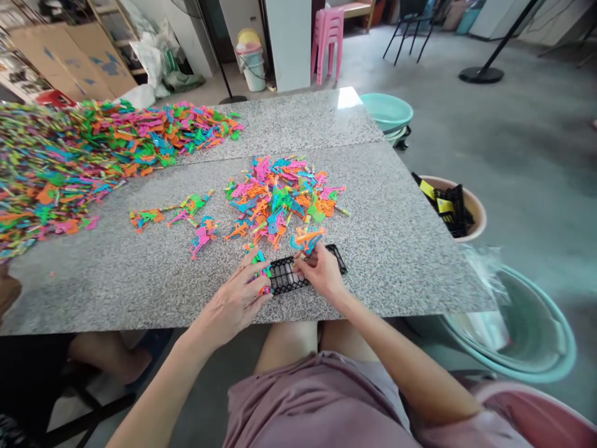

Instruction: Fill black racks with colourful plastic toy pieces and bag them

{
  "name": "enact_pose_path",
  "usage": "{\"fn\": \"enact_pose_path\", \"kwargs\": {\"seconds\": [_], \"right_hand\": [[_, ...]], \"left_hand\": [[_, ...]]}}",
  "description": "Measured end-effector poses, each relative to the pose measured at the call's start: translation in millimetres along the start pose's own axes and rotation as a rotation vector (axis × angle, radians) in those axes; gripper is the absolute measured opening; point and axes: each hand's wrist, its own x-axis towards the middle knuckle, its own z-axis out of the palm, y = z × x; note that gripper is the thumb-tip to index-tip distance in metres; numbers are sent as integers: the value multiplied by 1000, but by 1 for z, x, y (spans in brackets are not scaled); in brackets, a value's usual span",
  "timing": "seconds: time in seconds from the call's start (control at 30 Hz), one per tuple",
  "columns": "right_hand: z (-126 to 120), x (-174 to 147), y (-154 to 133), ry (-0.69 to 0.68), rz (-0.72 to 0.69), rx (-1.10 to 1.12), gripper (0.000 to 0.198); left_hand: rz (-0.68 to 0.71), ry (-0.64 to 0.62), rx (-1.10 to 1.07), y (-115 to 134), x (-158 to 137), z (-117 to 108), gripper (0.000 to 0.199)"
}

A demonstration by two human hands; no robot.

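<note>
A black lattice plastic tray (281, 275) lies on the granite table in front of me. My left hand (237, 297) rests at its left end, fingers spread over a few bright plastic pieces (261, 256) that the fingers partly cover. Over the tray's right part, my right hand (323, 271) pinches a small plastic toy on a striped stick (308, 238), with orange and blue figures at its top. The stick's lower end is at the tray; whether it sits in a hole I cannot tell. Just beyond is a loose pile of similar toys (282, 199).
A larger heap of toys (153, 134) covers the table's far left. Several stray toys (203, 236) lie nearer. Right of the table stand a pink basin with black trays (478, 214) and a teal tub (562, 348). Another person's hand (8, 291) shows at the left edge.
</note>
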Motion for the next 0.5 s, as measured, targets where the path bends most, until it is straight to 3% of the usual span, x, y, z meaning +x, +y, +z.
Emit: {"fn": "enact_pose_path", "kwargs": {"seconds": [0.13, 0.3, 0.5], "right_hand": [[2, -12, -4, 98, 17, -172, 17], [11, -28, -16, -293, -137, -365, 9], [34, -46, -17, -335, -130, -719, 22]], "left_hand": [[-3, -5, 6, -1, 0, 0, 12], [-27, 34, 23, 2, 0, 2, 8], [-74, 24, 20, 4, 2, 5, 9]]}}
